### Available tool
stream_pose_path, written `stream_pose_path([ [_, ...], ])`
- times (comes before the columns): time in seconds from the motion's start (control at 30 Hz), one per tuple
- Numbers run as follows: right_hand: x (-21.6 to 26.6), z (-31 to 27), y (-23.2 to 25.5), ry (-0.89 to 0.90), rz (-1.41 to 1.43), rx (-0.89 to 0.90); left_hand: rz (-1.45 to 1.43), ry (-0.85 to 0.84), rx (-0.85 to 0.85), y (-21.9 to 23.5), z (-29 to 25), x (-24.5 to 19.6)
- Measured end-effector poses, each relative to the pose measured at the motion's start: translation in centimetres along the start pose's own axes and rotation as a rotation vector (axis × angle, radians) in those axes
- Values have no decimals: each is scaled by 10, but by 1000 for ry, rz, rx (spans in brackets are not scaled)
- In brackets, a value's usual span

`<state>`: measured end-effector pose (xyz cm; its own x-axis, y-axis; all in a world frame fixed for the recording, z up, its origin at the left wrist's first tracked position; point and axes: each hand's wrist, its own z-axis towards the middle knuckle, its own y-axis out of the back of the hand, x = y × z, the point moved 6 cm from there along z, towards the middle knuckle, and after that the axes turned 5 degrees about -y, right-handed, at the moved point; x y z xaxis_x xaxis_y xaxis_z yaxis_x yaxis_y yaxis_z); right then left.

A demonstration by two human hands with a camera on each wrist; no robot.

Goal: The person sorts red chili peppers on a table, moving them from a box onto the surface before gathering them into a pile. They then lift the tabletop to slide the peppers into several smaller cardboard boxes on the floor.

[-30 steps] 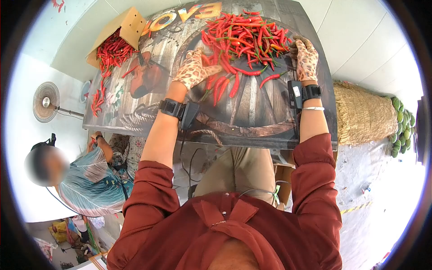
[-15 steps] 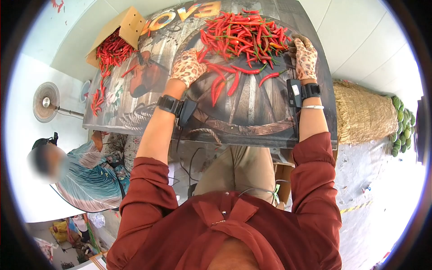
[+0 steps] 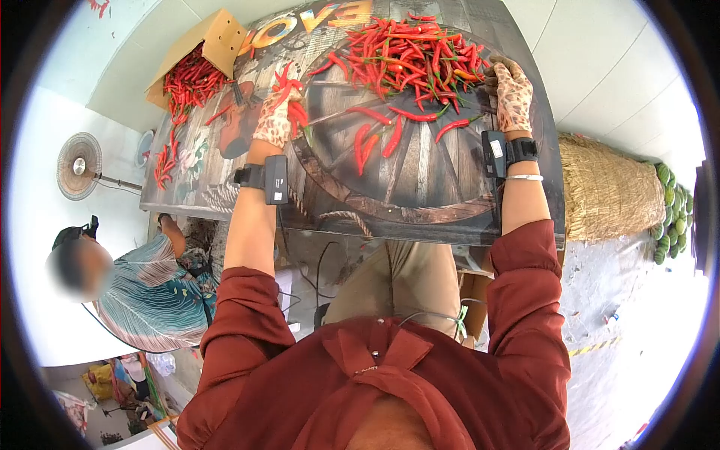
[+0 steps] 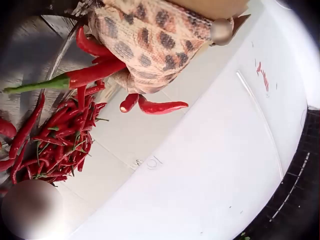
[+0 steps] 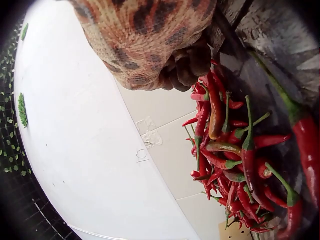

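My left hand [image 3: 274,120], in a leopard-print glove, grips a few red chili peppers [image 3: 285,82] left of the pile. In the left wrist view a held chili [image 4: 97,72] with a green stem sticks out of the fist, and other chili ends show below it. The large chili pile [image 3: 412,56] lies on the table's far side. At its right edge my right hand [image 3: 512,97], gloved alike, rests with its dark fingertips bent loosely inward beside the peppers. Several loose chilies [image 3: 394,137] lie in front of the pile.
A tipped cardboard box [image 3: 221,45] at the back left spills more chilies [image 3: 191,82] onto the printed table [image 3: 330,195]. Another person [image 3: 150,300] sits at the table's left, near a standing fan [image 3: 79,167]. Straw matting [image 3: 611,187] is on the right.
My left hand has drawn away from the pile to the left and lifted with chilies in its grip. Fewer chilies lie at the pile's left front. The right hand has stayed nearly still.
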<state>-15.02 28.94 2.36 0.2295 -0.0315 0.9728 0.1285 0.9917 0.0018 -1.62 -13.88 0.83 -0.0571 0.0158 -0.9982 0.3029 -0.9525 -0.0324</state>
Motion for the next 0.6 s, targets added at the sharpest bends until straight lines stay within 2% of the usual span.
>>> stream_pose_path([
  [0.03, 3, -1, 1, 24, -47, -28, -73, 42, -40, 5, -1, 4],
  [0.07, 7, -3, 1, 48, -94, -55, -35, -75, 24, 13, 5, 11],
  [0.1, 7, -3, 1, 49, -94, -51, -36, -74, 20, 16, 14, 24],
  [0.17, -2, -2, -1, -91, 32, 14, 302, -137, 45, 14, 30, 34],
  [0.2, -1, -3, -1, -89, 31, 15, 333, -135, -11, -11, -4, -11],
  [0.23, 0, -5, -2, -91, 51, 14, 331, -137, -12, -27, -12, -23],
  [0.3, 0, -4, -1, -86, 72, 13, 201, -34, -163, -33, -15, -28],
  [0.33, 0, -3, -1, -68, 53, 12, 141, -51, -82, -33, -4, -20],
  [0.43, 11, -7, 1, 26, -61, -31, 182, -154, -86, -40, 17, -29],
  [0.5, 2, -5, -1, -94, 56, 20, 227, -182, -124, -46, 21, -42],
  [0.57, -1, -4, -2, -95, 63, 20, 498, -149, -58, -47, 48, -37],
  [0.6, -2, -3, -2, -103, 72, 16, 729, -104, -73, -38, 74, -20],
])
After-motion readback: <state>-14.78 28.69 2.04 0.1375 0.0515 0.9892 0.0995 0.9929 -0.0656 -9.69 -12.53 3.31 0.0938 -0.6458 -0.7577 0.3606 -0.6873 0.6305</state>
